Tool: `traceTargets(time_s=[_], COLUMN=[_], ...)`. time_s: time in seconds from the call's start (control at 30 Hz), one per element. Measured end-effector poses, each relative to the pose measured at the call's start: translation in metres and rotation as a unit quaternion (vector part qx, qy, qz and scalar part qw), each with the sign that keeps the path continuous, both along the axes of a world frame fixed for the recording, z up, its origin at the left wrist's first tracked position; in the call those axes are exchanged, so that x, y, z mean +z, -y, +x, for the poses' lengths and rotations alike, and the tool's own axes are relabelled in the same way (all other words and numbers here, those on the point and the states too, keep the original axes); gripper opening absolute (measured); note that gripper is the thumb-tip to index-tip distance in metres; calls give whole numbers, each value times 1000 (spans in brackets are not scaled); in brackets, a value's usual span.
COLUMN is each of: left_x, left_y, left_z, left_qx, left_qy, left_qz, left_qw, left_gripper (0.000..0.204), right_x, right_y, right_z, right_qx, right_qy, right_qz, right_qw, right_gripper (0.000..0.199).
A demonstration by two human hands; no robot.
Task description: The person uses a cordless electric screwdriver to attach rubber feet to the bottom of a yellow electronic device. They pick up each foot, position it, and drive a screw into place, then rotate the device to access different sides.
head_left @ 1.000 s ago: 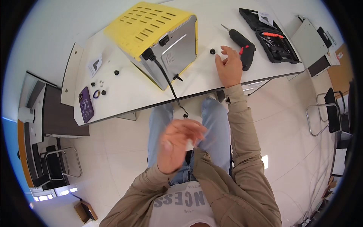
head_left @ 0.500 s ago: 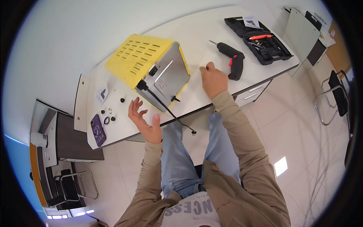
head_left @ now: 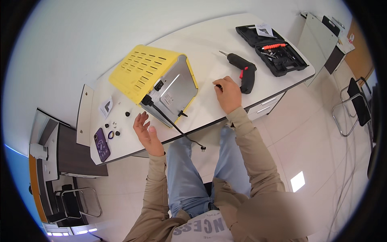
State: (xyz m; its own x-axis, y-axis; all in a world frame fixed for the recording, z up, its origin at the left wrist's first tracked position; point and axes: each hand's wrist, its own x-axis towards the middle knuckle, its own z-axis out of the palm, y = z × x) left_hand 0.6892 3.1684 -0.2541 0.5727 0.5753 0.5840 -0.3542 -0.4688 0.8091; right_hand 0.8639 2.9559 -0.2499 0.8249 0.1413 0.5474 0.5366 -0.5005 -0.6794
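A yellow metal appliance (head_left: pixel 142 72) with slotted vents stands on the white table, its silver back panel (head_left: pixel 177 84) turned toward the right. Plugged into that panel is a black power cord (head_left: pixel 177 128), whose plug end hangs past the table's front edge. My left hand (head_left: pixel 147 134) is at this edge, near the cord and the appliance's lower corner, fingers apart and holding nothing. To the right of the appliance, my right hand (head_left: pixel 229 96) has its fingers closed together; something small and dark shows at the fingertips. Just beyond it lies a black cordless screwdriver (head_left: pixel 244 71) with red buttons.
An open black tool case (head_left: pixel 281 56) with bits and an orange-red extension lies at the far right. On the left are a purple phone (head_left: pixel 102 144), several small black knobs (head_left: pixel 127 114), a ring-like band (head_left: pixel 111 135) and a paper leaflet (head_left: pixel 106 107). Chairs stand on both sides.
The whole view has shifted slightly. My left hand's fingers have drawn a little closer together. My right hand stays beside the screwdriver, its fingers still closed.
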Motion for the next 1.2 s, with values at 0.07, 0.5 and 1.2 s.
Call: traceTargets(time_s=[0.07, 0.5, 1.2], left_x=[1, -3, -5], left_y=[0, 7, 107], left_z=[-1, -10, -47], left_qx=[7, -26, -322], left_qy=[0, 16, -97], left_qz=[-10, -110, -456], left_qw=[1000, 994, 824], left_gripper=[55, 16, 28], right_x=[-2, -3, 6], right_y=[4, 7, 20], right_z=[4, 6, -139], right_qx=[11, 49, 287], right_qy=[-1, -50, 70], right_qz=[33, 83, 119], right_qw=[999, 994, 948], right_gripper=[12, 15, 22])
